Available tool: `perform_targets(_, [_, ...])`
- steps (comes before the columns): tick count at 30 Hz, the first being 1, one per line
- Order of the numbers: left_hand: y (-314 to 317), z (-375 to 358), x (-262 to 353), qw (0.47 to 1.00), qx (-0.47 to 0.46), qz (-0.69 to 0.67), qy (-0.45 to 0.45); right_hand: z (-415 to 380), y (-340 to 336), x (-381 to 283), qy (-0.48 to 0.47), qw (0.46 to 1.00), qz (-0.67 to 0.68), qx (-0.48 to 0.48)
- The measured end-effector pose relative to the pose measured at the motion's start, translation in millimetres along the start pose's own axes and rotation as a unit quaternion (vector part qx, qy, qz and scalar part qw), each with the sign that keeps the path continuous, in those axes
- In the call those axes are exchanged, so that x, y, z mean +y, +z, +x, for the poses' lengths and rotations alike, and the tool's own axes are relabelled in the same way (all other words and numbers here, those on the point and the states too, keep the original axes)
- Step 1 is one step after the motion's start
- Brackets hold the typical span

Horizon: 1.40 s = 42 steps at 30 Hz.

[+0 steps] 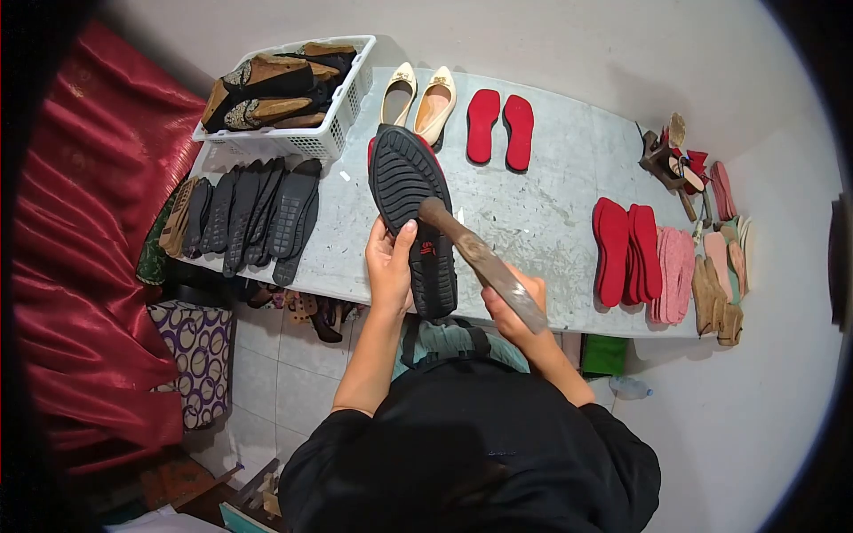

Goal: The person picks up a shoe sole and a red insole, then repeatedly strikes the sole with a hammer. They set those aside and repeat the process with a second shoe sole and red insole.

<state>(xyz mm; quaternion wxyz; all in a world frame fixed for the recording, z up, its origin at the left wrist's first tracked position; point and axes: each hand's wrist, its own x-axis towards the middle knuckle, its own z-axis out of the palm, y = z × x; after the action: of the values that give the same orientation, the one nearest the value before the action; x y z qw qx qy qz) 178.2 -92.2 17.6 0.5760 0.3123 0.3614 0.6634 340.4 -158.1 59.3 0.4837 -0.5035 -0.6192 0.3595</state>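
Note:
My left hand (389, 266) grips a black shoe sole (407, 182) from its left side, near the middle. The ridged underside faces up, with small red marks on it and a red edge showing behind. My right hand (520, 306) is wrapped round a worn hammer-like tool (489, 264), whose rounded end lies over the sole's middle; whether it touches cannot be made out. Just beyond the sole stand two cream shoes (435, 105). Two red insoles (518, 133) lie to their right.
The grey table (551, 213) carries a white basket (342, 120) of shoes at back left and black soles (262, 213) below it. Red insoles (610, 253), pink insoles (673, 275) and tan pieces (708, 293) lie right. A red curtain (107, 222) hangs left.

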Motion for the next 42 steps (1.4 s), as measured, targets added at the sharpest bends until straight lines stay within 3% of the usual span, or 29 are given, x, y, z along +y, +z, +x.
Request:
perform_targets(3, [-2.1, -1.6, -2.6, 0.998, -0.025, -0.046, -0.041, 0.0, 5.6, 11.8, -0.011, 0.997, -0.072, -0.001])
perform_targets(8, [-13.5, -6.6, -5.9, 0.982, -0.062, -0.130, -0.118, -4.6, 3.6, 10.2, 0.011, 0.998, -0.051, -0.020])
perform_targets(12, [-18.1, -4.3, -8.7, 0.984, -0.084, -0.115, -0.106, -4.0, 3.9, 4.1, -0.005, 0.999, -0.043, -0.020])
perform_targets(15, [-23.9, -7.6, -10.1, 0.958, -0.084, -0.210, -0.178, -4.9, 6.1, 4.8, -0.001, 0.999, -0.045, -0.028])
perform_targets(17, [-12.4, -11.6, 4.1, 0.945, -0.171, -0.179, -0.212, -5.1, 7.8, 7.4, 0.004, 0.998, -0.051, -0.030])
perform_targets(20, [-13.5, -14.3, -0.1, 0.957, -0.217, -0.102, -0.162, -5.4, 13.2, 11.3, 0.015, 0.999, -0.038, -0.018])
perform_targets(24, [-14.4, -13.7, -5.8, 0.953, -0.183, -0.136, -0.198, -0.8, 7.7, 4.3, 0.013, 0.999, -0.033, -0.021])
perform_targets(28, [-8.4, -15.0, -2.6, 0.958, -0.181, -0.135, -0.180, -3.6, 3.0, 2.0, 0.000, 0.999, -0.014, -0.032])
perform_targets(30, [-8.4, -16.0, -1.4, 0.955, -0.184, -0.113, -0.204, -6.1, 2.3, -1.4, -0.028, 0.999, 0.015, -0.041])
perform_targets(31, [-7.5, -19.4, 1.7, 0.965, -0.141, -0.072, -0.209, -5.9, 3.2, -1.0, -0.027, 0.999, 0.015, -0.041])
perform_targets(35, [-6.1, -15.3, -3.8, 0.955, -0.167, -0.114, -0.215, -5.1, 5.4, 4.4, -0.026, 0.998, -0.030, -0.051])
perform_targets(38, [-8.0, -18.0, 0.3, 0.964, -0.119, -0.080, -0.223, -8.2, 3.0, 5.8, -0.031, 0.999, -0.004, -0.044])
perform_targets(42, [-8.1, -16.9, -2.5, 0.956, -0.174, -0.164, -0.168, -4.3, 4.0, 6.5, 0.009, 0.999, -0.044, -0.028])
